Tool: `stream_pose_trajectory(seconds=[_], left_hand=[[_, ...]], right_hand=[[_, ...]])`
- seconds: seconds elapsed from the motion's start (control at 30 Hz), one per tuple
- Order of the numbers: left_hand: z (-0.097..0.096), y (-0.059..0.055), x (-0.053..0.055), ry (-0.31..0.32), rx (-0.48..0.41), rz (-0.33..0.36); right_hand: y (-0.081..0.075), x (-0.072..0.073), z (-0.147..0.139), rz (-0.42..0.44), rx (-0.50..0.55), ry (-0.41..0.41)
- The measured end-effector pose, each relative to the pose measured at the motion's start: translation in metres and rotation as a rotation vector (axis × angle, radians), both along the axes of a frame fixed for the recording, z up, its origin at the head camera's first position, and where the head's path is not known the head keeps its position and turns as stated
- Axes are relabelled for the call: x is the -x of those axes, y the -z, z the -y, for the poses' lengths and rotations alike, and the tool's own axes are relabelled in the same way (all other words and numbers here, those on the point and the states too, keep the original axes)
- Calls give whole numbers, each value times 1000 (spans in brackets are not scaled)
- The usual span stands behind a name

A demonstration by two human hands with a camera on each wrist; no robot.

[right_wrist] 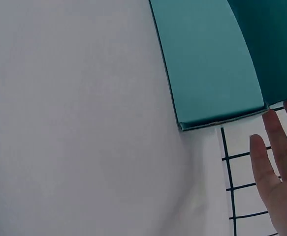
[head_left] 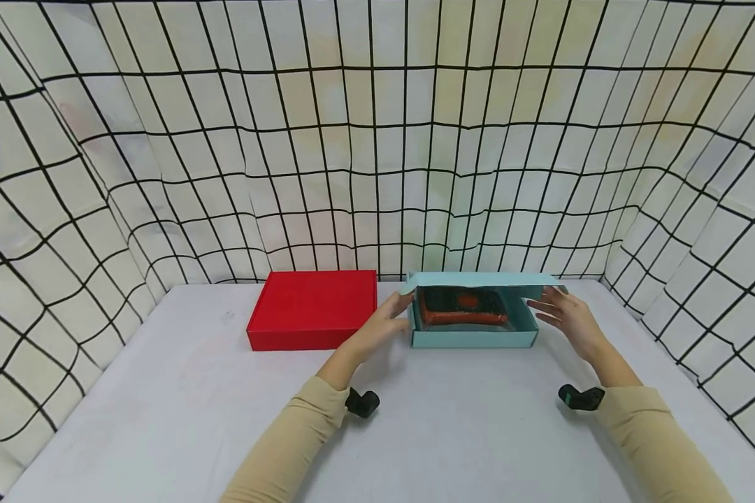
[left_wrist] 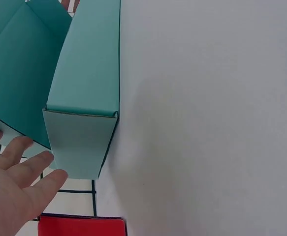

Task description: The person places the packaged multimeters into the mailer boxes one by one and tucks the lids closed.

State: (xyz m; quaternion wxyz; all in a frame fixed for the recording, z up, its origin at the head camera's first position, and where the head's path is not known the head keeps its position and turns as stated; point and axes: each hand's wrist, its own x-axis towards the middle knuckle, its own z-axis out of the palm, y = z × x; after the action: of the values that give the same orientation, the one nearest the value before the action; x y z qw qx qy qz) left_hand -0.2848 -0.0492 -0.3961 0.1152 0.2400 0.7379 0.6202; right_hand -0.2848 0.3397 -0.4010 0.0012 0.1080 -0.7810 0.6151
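Observation:
A light blue cardboard box lies on the table with its hinged lid tilted partly up. Inside sits a dark packet with a round red mark and a reddish-brown front edge, wrapped in clear plastic. My left hand is at the box's left side; in the left wrist view its spread fingers reach up to the lid's side flap. On the other side, my right hand has its fingers extended by the lid's right end. The right wrist view shows those fingers near the box's corner.
A closed red box stands just left of the blue one, close to my left hand. Behind both boxes rises a white cloth backdrop with a black grid. The white table extends in front, and each wrist wears a small black camera.

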Motion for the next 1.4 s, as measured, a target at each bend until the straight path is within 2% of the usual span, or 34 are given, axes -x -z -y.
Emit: stream_pose_trajectory(seconds=[0.13,0.3,0.37,0.43,0.53,0.6,0.73,0.9,1.07,1.23,1.4], left_hand=[[3,1,-2,17,19,9],[8,-2,-2,26,80,29],[9,-5,-1,21,102,37],[9,-9,0,11,111,41],[6,-14,2,-12,122,39],[2,-18,4,-29,117,27],[-4,-23,7,-75,106,7],[-8,-26,8,-132,128,-20],[-8,-23,12,-141,152,-65],[-7,-19,13,-143,218,-133],[-8,-14,13,-156,277,-161]], right_hand=[[2,0,-8,11,-71,-77],[5,-2,-23,-2,-60,-298],[2,-2,-27,-7,-48,-378],[-6,-3,-28,-3,-54,-414],[-20,-3,-28,26,-102,-404],[-27,-3,-26,44,-143,-365],[-33,0,-23,58,-170,-319],[-29,2,-24,51,-113,-322],[-21,4,-23,47,-83,-269],[-13,4,-23,61,-116,-210],[-8,3,-24,57,-182,-195]])
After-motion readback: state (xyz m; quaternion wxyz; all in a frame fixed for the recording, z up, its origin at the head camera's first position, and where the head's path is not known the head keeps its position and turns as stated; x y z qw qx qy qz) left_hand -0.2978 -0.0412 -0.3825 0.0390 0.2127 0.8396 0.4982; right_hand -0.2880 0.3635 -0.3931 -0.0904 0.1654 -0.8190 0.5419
